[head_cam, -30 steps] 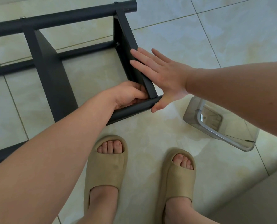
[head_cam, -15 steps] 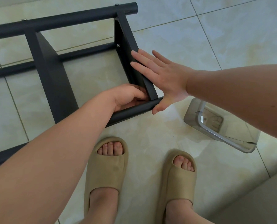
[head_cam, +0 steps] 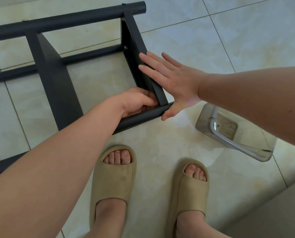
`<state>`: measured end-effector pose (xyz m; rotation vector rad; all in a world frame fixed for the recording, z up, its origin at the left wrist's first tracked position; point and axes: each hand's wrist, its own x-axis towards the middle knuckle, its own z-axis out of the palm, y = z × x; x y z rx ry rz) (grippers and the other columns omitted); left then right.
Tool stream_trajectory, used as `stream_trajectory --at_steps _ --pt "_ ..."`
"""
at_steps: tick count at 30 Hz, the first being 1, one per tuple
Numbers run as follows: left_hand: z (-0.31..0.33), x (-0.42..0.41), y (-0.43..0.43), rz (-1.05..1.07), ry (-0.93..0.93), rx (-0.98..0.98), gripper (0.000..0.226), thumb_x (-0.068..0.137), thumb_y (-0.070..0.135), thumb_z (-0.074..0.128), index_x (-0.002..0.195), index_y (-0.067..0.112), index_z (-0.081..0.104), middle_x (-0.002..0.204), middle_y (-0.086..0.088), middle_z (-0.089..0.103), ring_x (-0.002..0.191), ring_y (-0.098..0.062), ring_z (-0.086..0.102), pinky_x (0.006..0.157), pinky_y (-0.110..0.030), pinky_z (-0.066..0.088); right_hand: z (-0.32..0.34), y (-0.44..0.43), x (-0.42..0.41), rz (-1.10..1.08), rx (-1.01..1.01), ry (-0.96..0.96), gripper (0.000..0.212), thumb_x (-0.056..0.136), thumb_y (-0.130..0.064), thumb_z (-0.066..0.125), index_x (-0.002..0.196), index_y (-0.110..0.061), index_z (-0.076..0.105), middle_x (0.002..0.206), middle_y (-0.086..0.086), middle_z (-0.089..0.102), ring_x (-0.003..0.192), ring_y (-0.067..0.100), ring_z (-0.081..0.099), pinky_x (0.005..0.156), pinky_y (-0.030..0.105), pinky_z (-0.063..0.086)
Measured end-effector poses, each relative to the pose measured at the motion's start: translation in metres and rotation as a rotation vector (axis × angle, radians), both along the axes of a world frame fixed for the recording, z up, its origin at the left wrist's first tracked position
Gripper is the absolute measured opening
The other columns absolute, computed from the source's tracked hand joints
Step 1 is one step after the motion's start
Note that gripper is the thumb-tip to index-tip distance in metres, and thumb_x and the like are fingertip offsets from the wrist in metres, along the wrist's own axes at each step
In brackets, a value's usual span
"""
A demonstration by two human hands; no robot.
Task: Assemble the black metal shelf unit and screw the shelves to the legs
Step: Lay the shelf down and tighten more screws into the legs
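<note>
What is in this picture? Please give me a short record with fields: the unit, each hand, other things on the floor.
unit: black shelf unit lying on its side on the tiled floor
left hand: left hand curled in the corner where the end shelf meets the near leg; what it holds is hidden
right hand: right hand open, flat against the outer face of the end shelf
other: clear container on the floor to the right; two tan slippers
</note>
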<state>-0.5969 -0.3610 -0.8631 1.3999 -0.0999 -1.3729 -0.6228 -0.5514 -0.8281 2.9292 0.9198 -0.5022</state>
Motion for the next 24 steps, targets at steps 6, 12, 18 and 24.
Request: stream_trajectory --at_steps 6,12,18,24 --pt "0.0034 -0.0004 0.0005 -0.003 0.005 0.01 0.018 0.091 -0.011 0.052 0.091 0.0 0.066 0.085 -0.016 0.067 0.079 -0.027 0.065 0.086 -0.039 0.052 0.0002 0.0 0.0001 0.0 0.001 -0.003 0.139 0.062 -0.098 0.042 0.161 -0.013 -0.007 0.168 0.013 -0.014 0.156 0.031 -0.011 0.125 0.053 -0.003" --pt "0.0021 0.0007 0.0009 -0.002 0.136 -0.003 0.02 0.095 0.003 0.05 0.091 0.006 0.069 0.083 -0.01 0.072 0.076 -0.021 0.068 0.08 -0.036 0.055 0.0008 0.0006 0.0 -0.003 -0.006 0.005 0.14 0.062 -0.098 0.043 0.161 -0.013 -0.007 0.168 0.013 -0.015 0.156 0.031 -0.012 0.126 0.053 -0.002" --pt "0.003 -0.0016 -0.0005 -0.035 0.025 0.027 0.02 0.093 -0.004 0.051 0.085 0.006 0.067 0.071 -0.007 0.07 0.068 -0.018 0.067 0.079 -0.035 0.054 0.002 0.0017 -0.0003 -0.002 -0.011 0.011 0.14 0.063 -0.098 0.044 0.161 -0.013 -0.008 0.168 0.013 -0.015 0.156 0.031 -0.012 0.126 0.054 -0.002" --pt "0.0019 -0.0012 0.0003 -0.003 0.058 -0.008 0.019 0.093 -0.008 0.051 0.091 0.002 0.067 0.083 -0.012 0.07 0.075 -0.021 0.069 0.085 -0.035 0.055 0.0041 0.0024 -0.0003 -0.005 -0.014 0.018 0.14 0.062 -0.097 0.045 0.161 -0.013 -0.007 0.168 0.014 -0.015 0.156 0.031 -0.012 0.126 0.052 -0.003"
